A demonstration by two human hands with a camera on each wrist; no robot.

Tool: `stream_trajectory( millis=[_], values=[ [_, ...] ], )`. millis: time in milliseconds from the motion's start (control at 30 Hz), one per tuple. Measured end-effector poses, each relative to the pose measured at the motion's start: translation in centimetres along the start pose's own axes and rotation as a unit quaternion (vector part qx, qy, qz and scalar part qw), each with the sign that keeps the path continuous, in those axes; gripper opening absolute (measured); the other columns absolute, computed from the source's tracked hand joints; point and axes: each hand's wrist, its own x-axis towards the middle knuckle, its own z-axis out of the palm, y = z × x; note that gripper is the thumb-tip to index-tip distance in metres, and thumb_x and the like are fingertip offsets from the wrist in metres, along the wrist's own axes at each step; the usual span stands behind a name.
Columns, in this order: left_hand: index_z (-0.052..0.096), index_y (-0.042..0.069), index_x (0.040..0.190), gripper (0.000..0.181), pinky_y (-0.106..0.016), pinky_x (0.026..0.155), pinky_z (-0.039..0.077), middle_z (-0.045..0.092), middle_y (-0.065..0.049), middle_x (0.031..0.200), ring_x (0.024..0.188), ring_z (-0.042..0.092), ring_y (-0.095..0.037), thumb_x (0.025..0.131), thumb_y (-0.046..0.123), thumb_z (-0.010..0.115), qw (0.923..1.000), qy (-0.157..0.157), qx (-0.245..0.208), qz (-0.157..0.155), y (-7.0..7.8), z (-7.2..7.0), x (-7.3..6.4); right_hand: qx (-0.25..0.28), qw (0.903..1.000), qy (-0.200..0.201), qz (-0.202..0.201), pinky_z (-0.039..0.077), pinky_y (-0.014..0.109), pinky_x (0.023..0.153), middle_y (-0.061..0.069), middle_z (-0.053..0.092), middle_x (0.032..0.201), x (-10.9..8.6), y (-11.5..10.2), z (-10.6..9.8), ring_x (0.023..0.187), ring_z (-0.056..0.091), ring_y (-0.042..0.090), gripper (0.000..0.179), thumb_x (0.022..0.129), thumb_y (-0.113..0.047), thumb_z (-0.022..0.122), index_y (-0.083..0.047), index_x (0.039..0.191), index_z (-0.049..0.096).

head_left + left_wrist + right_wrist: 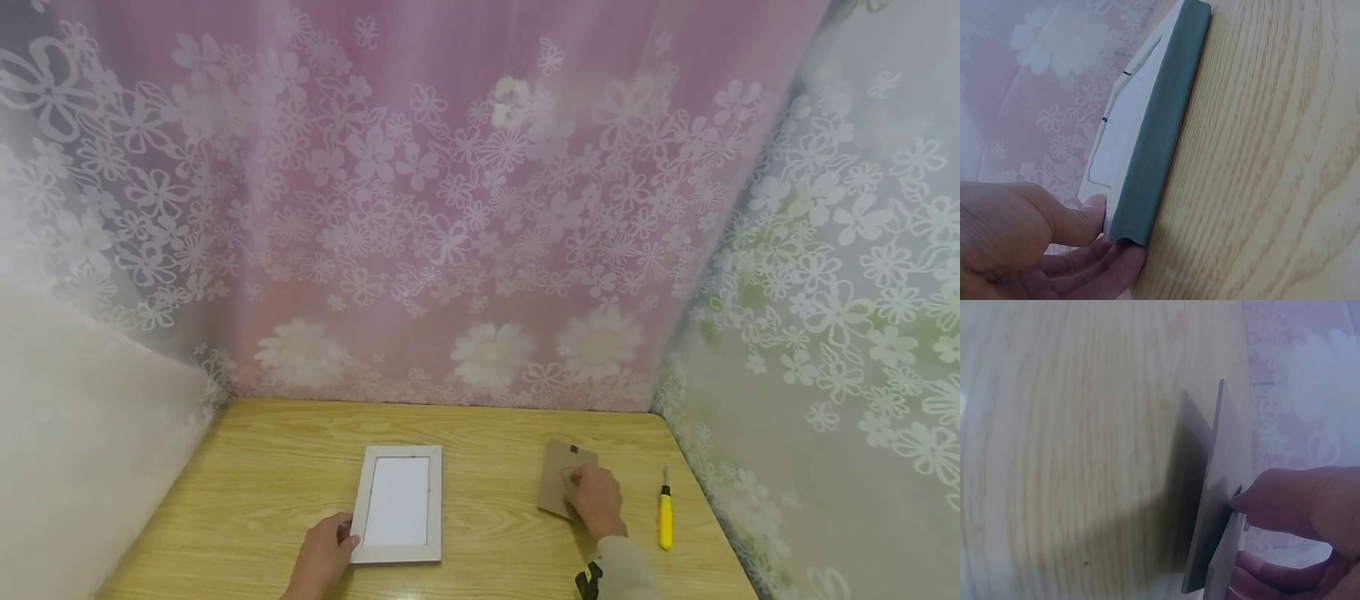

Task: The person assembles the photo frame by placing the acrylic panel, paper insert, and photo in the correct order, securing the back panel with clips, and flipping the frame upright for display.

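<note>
A picture frame (397, 553) with a pale border lies on the wooden table, a white sheet (397, 502) inside its opening. My left hand (321, 552) grips its lower left corner, thumb on the border and fingers under the edge. The left wrist view shows the frame's blue-green side (1163, 131) tilted up from the tabletop at that corner. To the right, my right hand (597, 502) pinches the fold-out leg of a brown backing board (555, 475). In the right wrist view the board (1225, 444) stands off the table and casts a shadow.
A yellow-handled screwdriver (665, 518) lies right of the backing board, shaft pointing away. Flowered curtains (465, 250) hang along the back and the sides of the table (487, 467). A black and yellow strap (588, 579) is at my right wrist.
</note>
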Motion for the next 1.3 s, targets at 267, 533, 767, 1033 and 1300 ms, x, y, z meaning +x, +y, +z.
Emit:
stream_trajectory(
  millis=[267,533,767,1033,1300],
  values=[
    [0.069,-0.009,0.113,0.028,-0.034,0.070,0.048,0.066,-0.005,0.084,0.077,0.057,-0.017,0.087,0.001,0.074,1.0000,0.000,0.002,0.002,0.1,-0.1,-0.1,0.008,0.9999,-0.006,0.002,0.025,0.029,0.051,-0.003,0.037,0.058,0.0,-1.2,-0.3,0.056,0.032,0.015,0.033,0.075,-0.001,0.071,-0.015,0.061,0.044],
    [0.070,-0.008,0.113,0.028,-0.034,0.070,0.048,0.066,-0.005,0.084,0.077,0.057,-0.017,0.087,0.001,0.074,1.0000,0.000,-0.002,0.001,-0.2,0.1,0.0,0.008,0.9999,-0.013,0.002,0.040,0.033,0.054,0.009,0.071,0.082,-0.1,-2.4,-0.5,0.065,0.049,0.018,0.014,0.077,-0.008,0.079,-0.004,0.090,0.078],
    [0.069,-0.008,0.115,0.029,-0.035,0.070,0.049,0.066,-0.006,0.085,0.078,0.057,-0.017,0.088,0.002,0.074,1.0000,-0.003,0.002,-0.003,-0.4,0.3,0.2,0.018,0.9997,-0.016,0.006,0.036,0.032,0.052,0.007,0.068,0.079,-0.2,-3.4,-0.4,0.063,0.046,0.018,0.010,0.073,-0.008,0.079,-0.008,0.083,0.075],
    [0.069,-0.008,0.116,0.030,-0.034,0.070,0.048,0.067,-0.006,0.086,0.078,0.058,-0.017,0.088,0.002,0.074,1.0000,-0.004,0.001,-0.003,-0.5,0.4,0.3,0.017,0.9998,-0.011,0.006,0.055,0.045,0.062,0.017,0.077,0.100,-0.4,-4.5,-0.1,0.077,0.066,0.026,0.030,0.070,-0.011,0.082,-0.004,0.099,0.079],
    [0.069,-0.008,0.116,0.030,-0.034,0.069,0.049,0.067,-0.006,0.085,0.078,0.058,-0.017,0.088,0.001,0.074,1.0000,0.000,0.000,-0.003,-0.5,0.4,0.3,0.013,0.9995,-0.029,-0.003,0.055,0.044,0.062,0.016,0.077,0.106,-0.7,-5.7,0.2,0.083,0.071,0.030,0.030,0.073,-0.012,0.083,-0.008,0.102,0.080]
  ],
)
